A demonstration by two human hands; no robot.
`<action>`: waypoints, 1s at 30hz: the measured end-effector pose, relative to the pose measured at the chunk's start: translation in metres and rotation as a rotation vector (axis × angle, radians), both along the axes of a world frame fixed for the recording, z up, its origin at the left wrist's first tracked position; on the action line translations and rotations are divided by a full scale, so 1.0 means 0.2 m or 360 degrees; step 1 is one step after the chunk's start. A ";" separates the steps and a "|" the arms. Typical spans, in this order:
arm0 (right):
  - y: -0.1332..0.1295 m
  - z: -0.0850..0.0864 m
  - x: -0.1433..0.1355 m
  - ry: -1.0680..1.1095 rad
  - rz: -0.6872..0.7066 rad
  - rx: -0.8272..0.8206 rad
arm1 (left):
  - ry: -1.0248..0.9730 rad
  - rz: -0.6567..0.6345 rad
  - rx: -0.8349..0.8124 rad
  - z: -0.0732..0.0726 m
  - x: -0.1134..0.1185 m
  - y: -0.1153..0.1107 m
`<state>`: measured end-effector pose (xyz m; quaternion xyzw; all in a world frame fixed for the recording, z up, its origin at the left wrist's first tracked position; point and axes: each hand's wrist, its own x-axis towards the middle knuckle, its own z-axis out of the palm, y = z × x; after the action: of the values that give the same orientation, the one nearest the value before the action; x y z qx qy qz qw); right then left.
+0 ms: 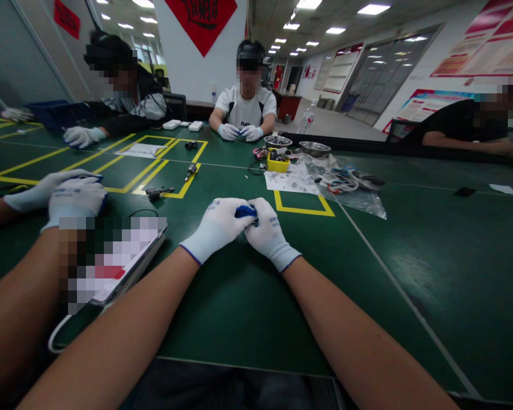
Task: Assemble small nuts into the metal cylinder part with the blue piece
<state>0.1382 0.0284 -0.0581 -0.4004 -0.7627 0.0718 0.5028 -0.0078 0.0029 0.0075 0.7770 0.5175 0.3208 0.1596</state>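
Note:
My left hand (pixel 220 222) and my right hand (pixel 267 232) meet over the green table (pixel 248 302), both in white gloves with blue finger pads. Their fingers are pinched together, closed around something small and dark that the gloves almost wholly hide; its kind does not show. Beyond my left hand lie a dark cylindrical part with a thin end (pixel 158 193) and a smaller metal part with a shaft (pixel 191 172). A yellow tape outline (pixel 308 212) is on the table just past my right hand.
A neighbour's gloved hands (pixel 77 196) work close on the left, beside a tablet-like device (pixel 128 267) with a white cable. Further off stand a yellow bin of parts (pixel 277 163), metal bowls (pixel 315 148) and a plastic bag (pixel 363 199). Other people sit around the table.

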 end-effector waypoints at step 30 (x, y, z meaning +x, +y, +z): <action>0.00 -0.01 -0.01 -0.0212 -0.0089 -0.0165 | -0.0272 0.0292 -0.0210 -0.03 0.05 0.00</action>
<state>0.1365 0.0289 -0.0592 -0.4510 -0.7783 0.0704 0.4312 0.0029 0.0023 0.0006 0.6841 0.5909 0.3645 0.2238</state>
